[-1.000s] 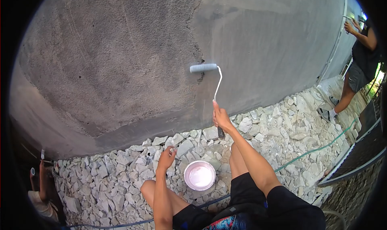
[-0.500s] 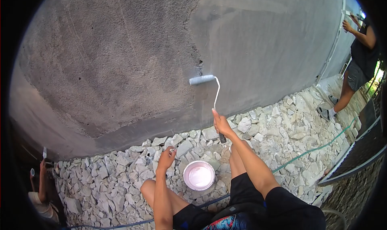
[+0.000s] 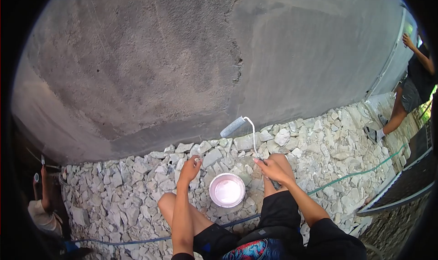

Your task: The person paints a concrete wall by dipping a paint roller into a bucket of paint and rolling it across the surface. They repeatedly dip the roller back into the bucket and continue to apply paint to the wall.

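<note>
My right hand (image 3: 270,169) is closed around the dark handle of a paint roller (image 3: 233,127). Its pale, greyish-blue sleeve tilts in front of the foot of the wall, joined to the handle by a bent white wire frame. Between my knees a round pinkish bucket (image 3: 212,197) stands on the stones, with pale liquid inside. My left hand (image 3: 189,170) hovers left of the bucket, over the rubble, fingers curled together. Something small and pale shows at its fingertips, too small to name. The grey wall (image 3: 292,64) rises in front, rough on the left and smoother on the right.
Broken stones (image 3: 137,187) cover the ground. A blue hose (image 3: 123,242) runs past my legs, and a green hose (image 3: 360,172) lies to the right. One person (image 3: 413,89) stands at the far right; another person (image 3: 43,210) is at the far left. A metal-framed panel (image 3: 401,187) leans in at right.
My right hand has drawn the roller down and back from the wall, toward my right knee. My left hand has stayed about the same. The person at right has lowered an arm slightly.
</note>
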`<state>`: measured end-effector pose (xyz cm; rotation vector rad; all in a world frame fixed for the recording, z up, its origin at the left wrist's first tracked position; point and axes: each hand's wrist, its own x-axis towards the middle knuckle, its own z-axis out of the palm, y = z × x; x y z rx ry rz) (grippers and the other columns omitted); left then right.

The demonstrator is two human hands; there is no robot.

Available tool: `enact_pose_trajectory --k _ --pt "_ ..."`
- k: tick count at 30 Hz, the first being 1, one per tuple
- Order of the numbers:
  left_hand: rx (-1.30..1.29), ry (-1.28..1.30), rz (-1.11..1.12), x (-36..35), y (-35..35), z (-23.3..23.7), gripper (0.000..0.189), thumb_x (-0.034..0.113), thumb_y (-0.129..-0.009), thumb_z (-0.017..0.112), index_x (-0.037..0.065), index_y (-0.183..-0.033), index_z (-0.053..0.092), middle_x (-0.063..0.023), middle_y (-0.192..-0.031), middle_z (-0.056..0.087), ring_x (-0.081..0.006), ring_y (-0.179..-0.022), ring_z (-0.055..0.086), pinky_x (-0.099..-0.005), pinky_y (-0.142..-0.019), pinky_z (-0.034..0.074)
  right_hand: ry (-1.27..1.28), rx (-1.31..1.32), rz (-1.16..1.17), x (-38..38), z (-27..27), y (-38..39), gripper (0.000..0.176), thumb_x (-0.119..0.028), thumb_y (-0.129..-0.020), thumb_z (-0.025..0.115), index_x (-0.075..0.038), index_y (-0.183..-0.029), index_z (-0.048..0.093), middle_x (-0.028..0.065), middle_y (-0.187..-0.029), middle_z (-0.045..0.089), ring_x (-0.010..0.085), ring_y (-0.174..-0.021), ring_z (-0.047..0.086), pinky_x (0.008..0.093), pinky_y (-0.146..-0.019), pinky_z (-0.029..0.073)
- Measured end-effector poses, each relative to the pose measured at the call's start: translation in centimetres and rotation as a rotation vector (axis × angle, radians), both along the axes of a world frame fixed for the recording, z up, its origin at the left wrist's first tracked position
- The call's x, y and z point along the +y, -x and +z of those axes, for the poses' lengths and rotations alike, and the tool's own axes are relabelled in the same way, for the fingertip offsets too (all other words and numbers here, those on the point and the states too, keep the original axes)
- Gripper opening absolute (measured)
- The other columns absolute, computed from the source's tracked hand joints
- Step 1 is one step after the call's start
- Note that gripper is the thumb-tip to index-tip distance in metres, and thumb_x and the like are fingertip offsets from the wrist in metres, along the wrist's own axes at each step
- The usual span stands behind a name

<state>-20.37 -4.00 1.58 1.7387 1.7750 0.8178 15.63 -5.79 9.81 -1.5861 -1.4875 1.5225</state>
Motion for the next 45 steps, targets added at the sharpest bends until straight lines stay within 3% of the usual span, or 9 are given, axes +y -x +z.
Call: enact_pose_trajectory --k 5,7,10,14,23,34,36,39,45 --pt "0.055 0.035 -0.007 -0.1 -0.1 1.2 0.036 0.034 -0.09 0.057 0.005 -0.112 0.06 -0.0194 -0.078 0.065 -0.0354 -0.076 0.064 -0.043 -0.068 0.048 -0.288 -0.209 0.375 -3.6 5.9 -2.3 0.042 -0.038 -0.091 0.06 0.002 -0.079 0.058 0.0135 -0.062 0.06 0.0236 -0.058 0.06 0.0368 -0.056 0.045" --pt "0.052 0.031 0.001 -0.1 -0.3 1.1 0.037 0.034 -0.09 0.057 0.004 -0.112 0.059 -0.0194 -0.078 0.065 -0.0353 -0.076 0.064 -0.0432 -0.068 0.048 -0.42 -0.557 0.597 -4.5 7.9 -2.5 0.034 -0.032 -0.087 0.064 0.002 -0.087 0.061 0.0215 -0.073 0.064 0.0357 -0.069 0.064 0.0423 -0.065 0.048" --pt "0.043 0.056 0.004 -0.1 -0.1 1.0 0.037 0.034 -0.091 0.056 0.004 -0.112 0.059 -0.0199 -0.079 0.065 -0.0353 -0.076 0.064 -0.0432 -0.068 0.048 -0.494 -0.73 0.705 -5.9 8.6 -2.4 0.029 -0.029 -0.085 0.066 -0.002 -0.092 0.063 0.0234 -0.08 0.065 0.0413 -0.077 0.063 0.0456 -0.069 0.049" --pt "0.037 0.075 -0.015 -0.6 -0.1 1.7 0.035 0.032 -0.091 0.056 0.003 -0.11 0.06 -0.0204 -0.078 0.064 -0.0353 -0.075 0.063 -0.0435 -0.069 0.047 -0.468 -0.915 0.817 -7.0 7.3 -1.6 0.024 -0.023 -0.085 0.064 -0.002 -0.096 0.064 0.0209 -0.083 0.066 0.0372 -0.079 0.065 0.0458 -0.072 0.05" --pt "0.05 0.098 -0.031 -1.8 0.1 2.8 0.034 0.033 -0.09 0.057 0.005 -0.109 0.061 -0.0209 -0.079 0.065 -0.0361 -0.076 0.062 -0.0446 -0.068 0.047 -0.483 -0.968 0.864 -8.3 2.9 3.2 0.017 0.0 -0.079 0.056 0.003 -0.094 0.064 0.02 -0.089 0.068 0.0357 -0.084 0.068 0.0429 -0.071 0.054" --pt "0.074 0.222 -0.037 -1.6 0.4 1.8 0.04 0.041 -0.089 0.056 0.007 -0.109 0.062 -0.0196 -0.086 0.067 -0.0349 -0.085 0.065 -0.0439 -0.075 0.049 -0.468 -0.97 0.864 -11.1 -6.6 10.7 0.016 -0.003 -0.074 0.064 -0.001 -0.089 0.07 0.0177 -0.092 0.068 0.0308 -0.086 0.069 0.0368 -0.071 0.056" --pt "0.064 0.246 -0.034 -1.4 0.3 1.4 0.041 0.041 -0.089 0.057 0.007 -0.111 0.061 -0.019 -0.086 0.067 -0.0342 -0.086 0.065 -0.0436 -0.076 0.049 -0.456 -1.028 0.864 -11.8 -7.3 11.5 0.015 -0.004 -0.074 0.064 -0.003 -0.088 0.071 0.016 -0.093 0.069 0.0297 -0.087 0.069 0.0357 -0.071 0.057" --pt "0.098 0.167 -0.055 -1.0 0.2 0.4 0.037 0.038 -0.089 0.058 0.005 -0.107 0.062 -0.0181 -0.077 0.064 -0.0328 -0.072 0.062 -0.0413 -0.066 0.047 -0.429 -1.048 0.859 -11.9 -6.5 12.4 0.015 -0.006 -0.076 0.065 -0.004 -0.089 0.072 0.0147 -0.097 0.069 0.0279 -0.088 0.069 0.0342 -0.072 0.056" --pt "0.069 0.159 -0.062 -0.5 -0.6 -0.2 0.037 0.038 -0.088 0.059 0.006 -0.107 0.062 -0.0186 -0.078 0.065 -0.033 -0.073 0.063 -0.0419 -0.067 0.048 -0.337 -0.923 0.928 -10.8 -5.8 13.6 0.014 -0.004 -0.077 0.064 -0.004 -0.088 0.072 0.016 -0.096 0.07 0.0271 -0.092 0.068 0.0351 -0.074 0.056"
